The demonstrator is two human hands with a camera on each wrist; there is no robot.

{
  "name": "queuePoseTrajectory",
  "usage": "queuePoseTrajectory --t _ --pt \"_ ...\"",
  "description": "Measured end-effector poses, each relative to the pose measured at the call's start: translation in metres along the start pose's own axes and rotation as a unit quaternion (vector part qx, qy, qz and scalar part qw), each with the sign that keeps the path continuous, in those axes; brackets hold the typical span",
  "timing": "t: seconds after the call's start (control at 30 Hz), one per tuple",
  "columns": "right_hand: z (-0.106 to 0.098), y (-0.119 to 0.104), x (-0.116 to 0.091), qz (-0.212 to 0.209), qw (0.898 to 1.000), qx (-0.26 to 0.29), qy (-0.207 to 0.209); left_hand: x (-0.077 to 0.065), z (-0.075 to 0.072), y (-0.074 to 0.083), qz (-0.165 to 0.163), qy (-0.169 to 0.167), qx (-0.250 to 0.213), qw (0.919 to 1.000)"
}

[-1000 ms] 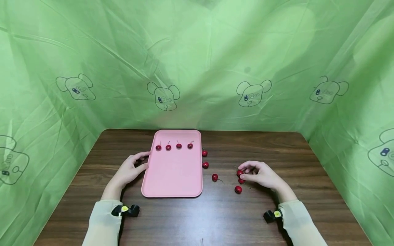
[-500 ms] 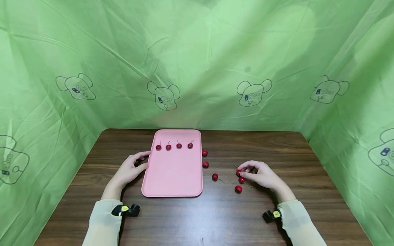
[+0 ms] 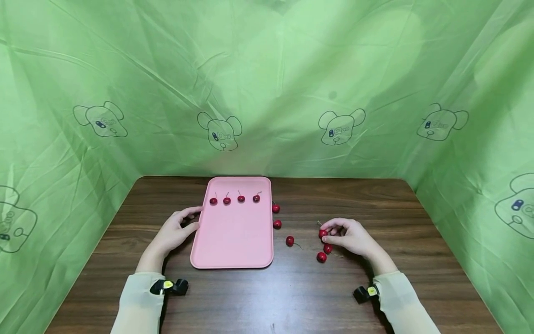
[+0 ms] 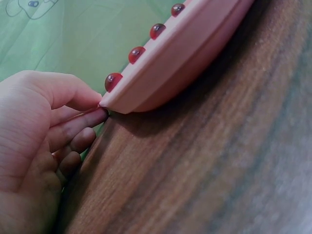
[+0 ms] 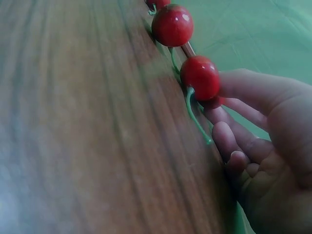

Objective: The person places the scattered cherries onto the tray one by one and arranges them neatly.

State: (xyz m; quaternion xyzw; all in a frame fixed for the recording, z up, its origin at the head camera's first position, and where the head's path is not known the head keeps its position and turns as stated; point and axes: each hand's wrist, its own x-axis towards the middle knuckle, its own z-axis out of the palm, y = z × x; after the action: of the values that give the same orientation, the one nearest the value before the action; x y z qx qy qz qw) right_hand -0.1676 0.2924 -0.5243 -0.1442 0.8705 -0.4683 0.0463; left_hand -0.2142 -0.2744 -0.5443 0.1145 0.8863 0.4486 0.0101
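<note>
The left hand [image 3: 173,232] rests loosely bent fingers [image 4: 78,127] against the left rim of a pink tray [image 3: 233,241] at the desk's [image 3: 417,232] far edge. The right hand [image 3: 350,236], angled toward the far left corner, pinches a cherry [image 3: 323,233] right of the tray.

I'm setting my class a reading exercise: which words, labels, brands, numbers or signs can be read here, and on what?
Animal-head drawings on the green cloth: lettering seems to start with "Q"; the rest is too blurred to read.
Yellow patches on the wrist devices: any marks are too small to read.
Cherries, pink tray, table: no writing visible.
</note>
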Motion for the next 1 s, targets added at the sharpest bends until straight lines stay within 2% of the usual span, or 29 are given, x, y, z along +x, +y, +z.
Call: queuePoseTrajectory --t 0.33,0.63,1.0 --pt "-0.0004 0.0053 -0.0001 -0.012 1.000 -0.006 0.001 -0.0005 0.0015 -0.0005 -0.005 0.005 0.017 0.9998" --pt "-0.0005 0.0060 0.0000 -0.013 1.000 -0.012 0.003 -0.0003 0.0001 0.0003 -0.005 0.002 0.006 1.0000" --pt "-0.0024 -0.0031 -0.0014 -0.009 1.000 0.006 -0.002 -0.0005 0.0014 -0.0002 -0.001 0.000 0.010 1.0000"
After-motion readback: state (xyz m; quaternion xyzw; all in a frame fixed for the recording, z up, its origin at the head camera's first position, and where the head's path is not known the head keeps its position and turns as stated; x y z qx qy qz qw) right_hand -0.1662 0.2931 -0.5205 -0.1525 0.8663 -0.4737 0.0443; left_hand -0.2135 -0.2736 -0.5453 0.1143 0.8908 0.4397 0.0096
